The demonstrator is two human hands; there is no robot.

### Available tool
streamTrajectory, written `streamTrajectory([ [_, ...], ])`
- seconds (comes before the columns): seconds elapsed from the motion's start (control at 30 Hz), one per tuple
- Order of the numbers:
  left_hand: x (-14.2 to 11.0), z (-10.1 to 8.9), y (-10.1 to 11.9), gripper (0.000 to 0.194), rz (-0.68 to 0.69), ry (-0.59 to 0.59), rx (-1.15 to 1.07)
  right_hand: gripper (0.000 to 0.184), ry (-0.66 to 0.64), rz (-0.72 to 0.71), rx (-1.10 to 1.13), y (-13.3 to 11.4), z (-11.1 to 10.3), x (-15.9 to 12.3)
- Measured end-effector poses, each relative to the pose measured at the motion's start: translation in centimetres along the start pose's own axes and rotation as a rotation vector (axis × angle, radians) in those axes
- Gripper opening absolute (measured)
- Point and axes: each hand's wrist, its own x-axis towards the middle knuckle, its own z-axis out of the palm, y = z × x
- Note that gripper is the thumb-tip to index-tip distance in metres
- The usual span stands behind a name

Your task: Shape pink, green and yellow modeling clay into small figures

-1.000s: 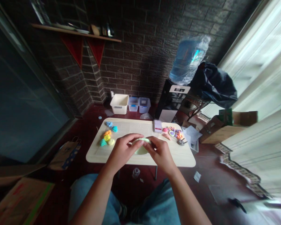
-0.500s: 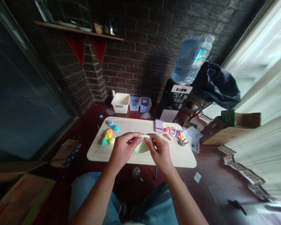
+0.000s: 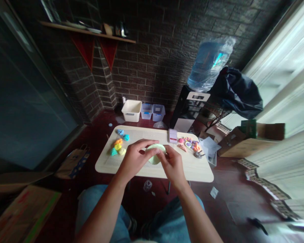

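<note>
A pale green, rounded piece of soft modelling clay (image 3: 155, 160) is held between my two hands above the near middle of the table (image 3: 152, 173). My left hand (image 3: 135, 156) grips its left side, the thumb lying across the front and the fingers curled behind. On the right side my right hand (image 3: 172, 160) pinches it, and the two thumb tips meet near its centre. Fingers hide part of the piece. Coloured clay lumps (image 3: 118, 147) in blue, orange, yellow and green lie to the left of my hands.
Small clay figures (image 3: 188, 144) and a phone (image 3: 172, 136) are on the table's right part. Behind it stand a cream bin (image 3: 131, 110), two clear plastic boxes (image 3: 158, 112) and a water dispenser (image 3: 186, 109). Cardboard boxes (image 3: 255, 143) sit at the right.
The green clay has turned, so more of its rounded upper face shows. My left thumb has moved across its front to meet the right thumb. The view has shifted slightly.
</note>
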Motion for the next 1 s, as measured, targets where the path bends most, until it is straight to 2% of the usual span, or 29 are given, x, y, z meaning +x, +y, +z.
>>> streamTrajectory([
  [0.2, -0.1, 0.4, -0.3, 0.022, -0.039, 0.112, -0.063, 0.026, 0.003, 0.092, 0.222, 0.2, 0.7, -0.4],
  [0.33, -0.4, 1.0, -0.4, 0.021, -0.028, 0.148, -0.072, 0.027, 0.056, 0.052, 0.134, 0.4, 0.8, -0.6],
  [0.47, -0.5, 1.3, -0.5, 0.021, 0.000, 0.184, -0.047, 0.027, 0.033, 0.016, 0.057, 0.1, 0.1, -0.5],
  [0.63, -0.8, 1.3, -0.6, 0.022, -0.027, 0.133, -0.050, 0.017, -0.044, -0.058, -0.031, -0.6, -0.9, -0.3],
  [0.87, -1.3, 1.6, -0.6, 0.024, -0.042, 0.145, -0.053, 0.016, -0.034, -0.256, -0.274, -0.9, -1.4, -0.2],
  [1.0, -1.2, 1.3, -0.2, 0.029, -0.055, 0.106, -0.042, 0.016, -0.059, -0.257, -0.291, -1.3, -1.8, 0.0],
])
